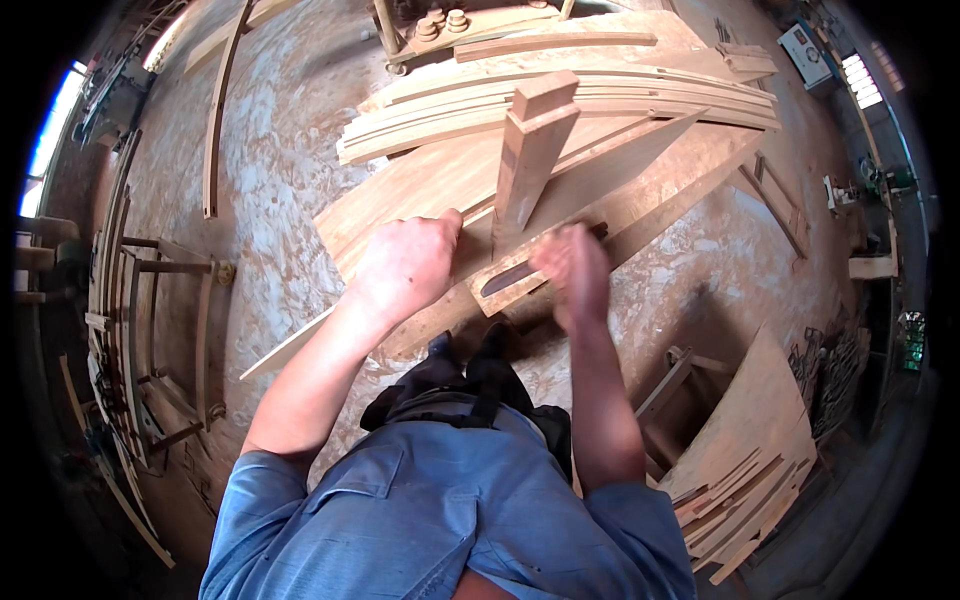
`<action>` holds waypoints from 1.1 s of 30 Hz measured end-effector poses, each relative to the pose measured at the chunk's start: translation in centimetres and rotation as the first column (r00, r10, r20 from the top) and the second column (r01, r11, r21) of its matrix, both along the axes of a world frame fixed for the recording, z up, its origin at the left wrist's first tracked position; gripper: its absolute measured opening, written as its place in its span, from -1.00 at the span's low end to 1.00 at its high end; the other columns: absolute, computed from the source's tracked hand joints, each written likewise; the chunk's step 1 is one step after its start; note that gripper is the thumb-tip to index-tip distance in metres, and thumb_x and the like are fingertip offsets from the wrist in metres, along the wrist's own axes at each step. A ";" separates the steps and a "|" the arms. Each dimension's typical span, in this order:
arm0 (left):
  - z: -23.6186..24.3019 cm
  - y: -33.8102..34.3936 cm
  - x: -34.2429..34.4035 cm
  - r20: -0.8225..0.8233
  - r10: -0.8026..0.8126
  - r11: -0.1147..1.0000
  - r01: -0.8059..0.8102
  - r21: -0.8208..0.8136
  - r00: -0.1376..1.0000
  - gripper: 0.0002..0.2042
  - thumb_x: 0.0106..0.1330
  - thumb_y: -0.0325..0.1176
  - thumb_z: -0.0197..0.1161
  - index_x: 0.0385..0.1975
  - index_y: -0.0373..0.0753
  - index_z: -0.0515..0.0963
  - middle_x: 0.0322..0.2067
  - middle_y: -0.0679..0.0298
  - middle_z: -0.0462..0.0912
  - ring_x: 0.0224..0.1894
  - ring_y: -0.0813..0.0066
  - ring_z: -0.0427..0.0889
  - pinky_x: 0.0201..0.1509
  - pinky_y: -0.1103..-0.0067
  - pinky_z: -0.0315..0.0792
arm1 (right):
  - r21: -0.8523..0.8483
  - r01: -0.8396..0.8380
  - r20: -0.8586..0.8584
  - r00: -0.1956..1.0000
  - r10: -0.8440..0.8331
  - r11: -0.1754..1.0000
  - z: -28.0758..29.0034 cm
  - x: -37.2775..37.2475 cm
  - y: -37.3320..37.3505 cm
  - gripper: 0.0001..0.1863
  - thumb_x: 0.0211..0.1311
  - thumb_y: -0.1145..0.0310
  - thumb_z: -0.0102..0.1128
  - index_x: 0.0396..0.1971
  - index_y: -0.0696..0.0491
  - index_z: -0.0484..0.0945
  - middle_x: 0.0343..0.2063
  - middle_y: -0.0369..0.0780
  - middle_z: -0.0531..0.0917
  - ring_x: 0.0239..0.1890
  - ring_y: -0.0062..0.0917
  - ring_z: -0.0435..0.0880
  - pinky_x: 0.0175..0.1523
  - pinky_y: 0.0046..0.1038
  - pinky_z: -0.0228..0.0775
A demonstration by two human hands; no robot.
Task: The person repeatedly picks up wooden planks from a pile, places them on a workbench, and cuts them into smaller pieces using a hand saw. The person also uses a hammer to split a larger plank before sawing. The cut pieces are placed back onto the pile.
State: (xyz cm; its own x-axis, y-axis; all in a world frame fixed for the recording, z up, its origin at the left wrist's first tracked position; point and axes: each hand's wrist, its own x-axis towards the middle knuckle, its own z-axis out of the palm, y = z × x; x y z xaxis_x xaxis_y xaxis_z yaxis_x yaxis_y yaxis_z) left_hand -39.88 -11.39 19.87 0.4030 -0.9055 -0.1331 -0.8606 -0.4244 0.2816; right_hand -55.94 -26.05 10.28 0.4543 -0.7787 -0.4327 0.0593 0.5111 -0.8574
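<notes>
My left hand (408, 262) is closed at the near left edge of a wooden board (610, 165), its fingers curled and its thumb toward the upright block. My right hand (577, 268) is smeared by motion, fingers curled, over a pale wooden piece (515, 297) at the board's near end. A dark narrow strip (510, 277) shows on both sides of that hand; I cannot tell whether it is a tool or a slot. Between and beyond my hands stands a squared wooden block (535, 150) with a stepped top, tilted slightly right.
Behind the block lie several long pale strips (440, 120) on a broad panel (365, 195). A wooden frame (165, 330) stands at the left. More offcuts (745, 500) lie at the lower right, and a long batten (222, 120) rests on the floor at the far left.
</notes>
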 end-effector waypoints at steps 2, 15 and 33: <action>0.2 -0.1 0.0 -0.002 -0.003 1.000 0.003 0.006 1.000 -0.84 0.26 -0.32 0.16 -0.37 -0.28 0.43 -0.56 -0.02 0.60 -0.43 -0.05 0.63 -0.35 0.19 0.47 | 0.279 -0.037 0.112 0.994 0.006 0.960 -3.1 -0.2 2.0 -0.65 0.43 0.10 -0.01 -0.22 0.14 0.43 -0.33 -0.12 0.59 -0.31 -0.39 0.65 -0.13 -0.33 0.60; 0.1 -0.5 2.6 -0.104 0.065 0.996 -0.071 -0.053 0.992 -0.81 0.23 -0.29 0.26 -0.32 -0.28 0.54 -0.51 0.00 0.62 -0.38 -0.03 0.62 -0.31 0.24 0.49 | 0.175 -0.102 0.045 0.994 0.096 0.979 -7.6 -0.9 2.2 -0.70 0.40 0.23 0.04 -0.10 0.17 0.44 -0.29 -0.18 0.59 -0.31 -0.51 0.63 -0.23 -0.47 0.55; -3.1 10.7 14.1 -0.785 0.274 0.811 -0.573 -0.123 0.556 -0.80 0.28 -0.44 0.27 -0.16 -0.39 0.59 -0.37 0.43 0.59 -0.34 0.71 0.43 -0.18 0.70 0.35 | -0.187 -0.614 -0.893 0.432 0.128 0.767 -13.7 0.0 1.9 -0.61 0.22 0.09 0.22 -0.09 0.03 0.49 -0.22 0.04 0.66 -0.09 -0.06 0.62 0.00 -0.18 0.47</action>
State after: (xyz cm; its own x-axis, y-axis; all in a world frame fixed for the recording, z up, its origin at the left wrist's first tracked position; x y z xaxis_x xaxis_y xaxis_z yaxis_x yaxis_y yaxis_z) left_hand -25.80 -0.67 16.80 0.6624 -0.6926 -0.2856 -0.0661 -0.4338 0.8986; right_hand -55.90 -24.15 -3.47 0.3884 -0.8109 -0.4377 -0.8547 -0.1396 -0.5000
